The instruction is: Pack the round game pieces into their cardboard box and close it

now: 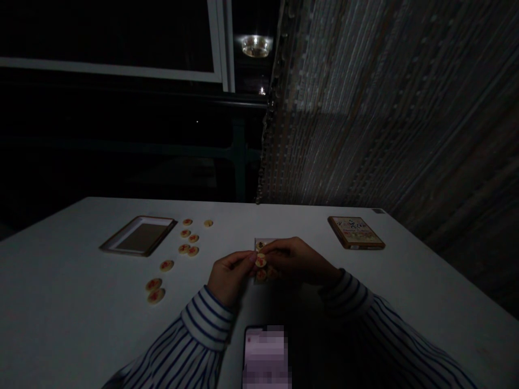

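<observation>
Both hands meet over the middle of the white table. My left hand [232,274] is closed, its thumb and fingertips at the left edge of a round Chinese chess piece [260,260] with a red character. From the other side, the fingers of my right hand [295,258] pinch the same piece. Just under it lies a small, light-edged tray [255,281] with more pieces in it, among them a dark-marked piece [260,245] and a red-marked piece [261,275]. My right hand hides the tray's right part.
Several loose red-marked pieces [166,265] lie to the left, two of them touching near the front. Behind them sits an open shallow box [140,237]. A box with a printed cover [357,232] rests at the right. A lit phone [265,356] is at the near edge.
</observation>
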Demonstrator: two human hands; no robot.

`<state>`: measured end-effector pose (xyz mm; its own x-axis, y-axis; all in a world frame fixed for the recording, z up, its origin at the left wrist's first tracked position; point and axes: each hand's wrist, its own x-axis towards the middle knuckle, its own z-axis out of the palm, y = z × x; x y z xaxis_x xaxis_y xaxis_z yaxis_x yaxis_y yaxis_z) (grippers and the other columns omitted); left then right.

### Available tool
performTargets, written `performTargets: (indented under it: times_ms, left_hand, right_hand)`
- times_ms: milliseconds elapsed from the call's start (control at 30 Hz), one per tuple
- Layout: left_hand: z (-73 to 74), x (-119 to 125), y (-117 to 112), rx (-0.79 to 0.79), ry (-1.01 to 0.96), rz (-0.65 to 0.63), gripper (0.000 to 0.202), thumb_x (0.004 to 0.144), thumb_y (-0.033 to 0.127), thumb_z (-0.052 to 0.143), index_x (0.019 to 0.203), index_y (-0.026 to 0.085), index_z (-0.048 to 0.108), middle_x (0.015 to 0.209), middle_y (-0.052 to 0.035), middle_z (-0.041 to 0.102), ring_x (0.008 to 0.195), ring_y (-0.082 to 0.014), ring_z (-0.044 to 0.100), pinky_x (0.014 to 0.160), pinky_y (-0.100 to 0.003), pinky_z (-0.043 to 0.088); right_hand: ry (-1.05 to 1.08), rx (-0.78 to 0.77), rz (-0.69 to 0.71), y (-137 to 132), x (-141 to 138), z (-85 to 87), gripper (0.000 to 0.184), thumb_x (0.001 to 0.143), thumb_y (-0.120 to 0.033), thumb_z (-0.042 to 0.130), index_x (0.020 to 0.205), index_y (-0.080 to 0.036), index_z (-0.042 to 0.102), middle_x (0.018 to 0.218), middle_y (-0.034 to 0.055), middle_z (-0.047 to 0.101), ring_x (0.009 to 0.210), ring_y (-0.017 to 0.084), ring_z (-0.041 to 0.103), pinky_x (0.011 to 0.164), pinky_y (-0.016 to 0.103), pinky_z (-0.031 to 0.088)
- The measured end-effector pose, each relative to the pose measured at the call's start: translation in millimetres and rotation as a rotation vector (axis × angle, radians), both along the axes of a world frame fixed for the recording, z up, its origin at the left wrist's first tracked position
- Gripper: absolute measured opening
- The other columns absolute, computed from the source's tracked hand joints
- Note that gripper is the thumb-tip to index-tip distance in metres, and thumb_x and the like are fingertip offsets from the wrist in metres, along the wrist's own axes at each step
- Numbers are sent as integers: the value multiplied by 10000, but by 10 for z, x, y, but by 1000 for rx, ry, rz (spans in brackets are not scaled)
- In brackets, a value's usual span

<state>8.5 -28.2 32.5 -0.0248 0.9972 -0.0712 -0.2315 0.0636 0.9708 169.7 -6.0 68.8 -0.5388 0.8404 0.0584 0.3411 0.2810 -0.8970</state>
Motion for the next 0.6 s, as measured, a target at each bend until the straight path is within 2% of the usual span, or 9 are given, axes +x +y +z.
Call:
performTargets:
  times_ms: [167, 367, 600]
  left_hand:
    - [34, 3, -13, -13, -20, 3, 227, 542, 289, 709, 696, 128, 671, 650, -30, 678, 595, -107, 600, 591, -186, 481]
    - [37, 15, -19, -27, -85, 79, 247, 521, 277, 723, 700, 119, 660, 624, -30, 672, 561, -104, 596, 559, -188, 481]
    - [33, 9, -13, -64, -175, 54, 279, 490, 270, 742, 705, 117, 650, 637, -32, 677, 577, -115, 611, 589, -208, 495]
  right_hand:
    - [34, -80, -44, -18, -20, 24, 269, 734, -326, 547, 921, -147, 620, 842, 50, 649, 764, 155, 596, 675, 273, 471]
    - [51, -9, -74, 13, 1, 16, 257, 720, -294, 565, 928, -152, 615, 891, 61, 646, 829, 175, 595, 744, 317, 469]
    - [42, -2, -65, 5, 7, 17, 256, 735, -285, 552, 943, -143, 599, 901, 65, 644, 823, 168, 599, 753, 321, 473]
